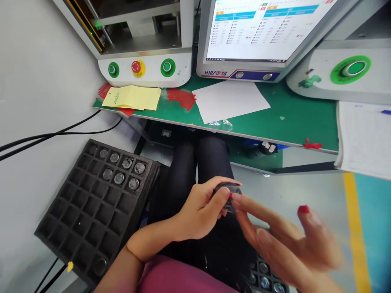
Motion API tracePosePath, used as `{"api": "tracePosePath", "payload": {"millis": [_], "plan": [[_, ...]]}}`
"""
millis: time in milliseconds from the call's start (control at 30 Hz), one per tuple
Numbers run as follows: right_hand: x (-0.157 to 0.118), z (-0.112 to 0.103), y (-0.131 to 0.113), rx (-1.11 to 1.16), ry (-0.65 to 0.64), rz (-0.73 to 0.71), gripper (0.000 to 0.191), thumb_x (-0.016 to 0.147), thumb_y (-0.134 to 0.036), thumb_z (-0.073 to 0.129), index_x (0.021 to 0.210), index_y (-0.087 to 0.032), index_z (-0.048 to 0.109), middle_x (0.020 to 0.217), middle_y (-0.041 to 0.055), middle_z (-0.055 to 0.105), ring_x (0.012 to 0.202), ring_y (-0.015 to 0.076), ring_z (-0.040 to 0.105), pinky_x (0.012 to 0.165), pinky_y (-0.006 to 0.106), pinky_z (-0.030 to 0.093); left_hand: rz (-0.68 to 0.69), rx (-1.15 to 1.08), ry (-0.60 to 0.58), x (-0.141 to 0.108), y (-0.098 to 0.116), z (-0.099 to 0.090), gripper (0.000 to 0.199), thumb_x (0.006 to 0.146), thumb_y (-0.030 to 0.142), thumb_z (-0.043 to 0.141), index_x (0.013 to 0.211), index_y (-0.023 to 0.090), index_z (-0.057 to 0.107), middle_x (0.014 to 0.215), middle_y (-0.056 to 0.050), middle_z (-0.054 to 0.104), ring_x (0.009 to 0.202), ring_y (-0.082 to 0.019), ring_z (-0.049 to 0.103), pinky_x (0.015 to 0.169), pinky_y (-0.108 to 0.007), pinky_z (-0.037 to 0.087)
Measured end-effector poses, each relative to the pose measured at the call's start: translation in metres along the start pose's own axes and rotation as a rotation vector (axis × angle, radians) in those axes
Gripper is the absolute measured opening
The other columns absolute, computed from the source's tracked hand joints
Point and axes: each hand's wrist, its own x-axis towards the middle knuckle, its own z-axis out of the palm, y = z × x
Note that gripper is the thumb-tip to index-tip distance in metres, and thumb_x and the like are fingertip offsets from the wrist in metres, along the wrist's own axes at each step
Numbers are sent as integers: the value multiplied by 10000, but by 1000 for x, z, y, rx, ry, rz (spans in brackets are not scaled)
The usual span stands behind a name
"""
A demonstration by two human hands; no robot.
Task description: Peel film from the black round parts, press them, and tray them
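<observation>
My left hand [203, 209] is closed around a round dark watch-like part [227, 188] with a clear, glossy edge, held above my lap. Its thumb lies across the part, and a small red patch shows at the thumb tip. My right hand [284, 238] comes in from the right with fingers stretched out and thumb well apart, slightly blurred. Its foremost fingertips are at the part's right edge; whether they press on it I cannot tell. Red also covers the tip of the right thumb. My left fingers partly hide the part.
To the left, a black foam tray [91, 195] holds several round pieces in its compartments. Another tray [269, 280] of round pieces is partly hidden below my right arm. Ahead, a green bench [293, 122] carries white paper [232, 99], yellow slips [134, 97], a monitor [244, 36] and button-fitted machines.
</observation>
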Motion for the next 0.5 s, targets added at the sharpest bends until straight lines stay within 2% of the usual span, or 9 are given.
{"api": "tracePosePath", "payload": {"millis": [133,300,400,500], "plan": [[8,3,-7,100,31,-105,812,832,23,511,1530,-258,207,1373,95,568,1136,256,639,790,305,650,-25,-4,18,0,-1,-2,538,930,569,436,1152,111,611,761,-49,596,567,-88,491,506,-202,392],[23,0,-9,70,-19,-131,872,851,10,504,1549,-314,93,1317,58,616,1102,212,666,728,279,653,-30,5,41,0,-3,-2,475,954,507,397,1123,117,611,714,-37,593,560,-93,484,504,-205,396],[19,-6,-5,-8,-86,-159,812,847,-42,569,1508,-379,238,1194,9,681,999,196,709,670,259,648,-12,-33,84,2,-2,-5,453,944,498,414,1083,114,610,771,-69,665,521,-77,457,474,-197,379],[1,-17,3,-53,-94,-154,662,829,-79,624,1404,-350,439,1118,18,700,810,164,732,547,212,609,15,-94,180,6,0,-11,456,919,514,444,1028,104,612,814,-105,710,476,-58,431,439,-188,350]]}}
